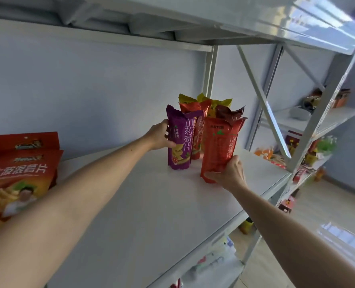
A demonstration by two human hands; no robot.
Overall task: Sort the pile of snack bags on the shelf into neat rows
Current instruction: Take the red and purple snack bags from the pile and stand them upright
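Several tall snack bags stand upright at the back right of the white shelf (130,204). My left hand (159,135) grips the left side of a purple bag (180,140), which stands on the shelf. My right hand (230,172) holds the bottom of an orange-red bag (220,146), thumb under its lower edge, the bag tilted slightly. Behind them stand another red bag (197,132), a yellow bag (220,104) and a dark red bag (228,113), partly hidden.
Two large red chip bags (18,179) stand at the shelf's left end. A higher shelf (172,21) hangs overhead. A diagonal metal brace (263,102) and upright post close the right side; further shelves with goods lie beyond. The shelf's front edge runs at lower right.
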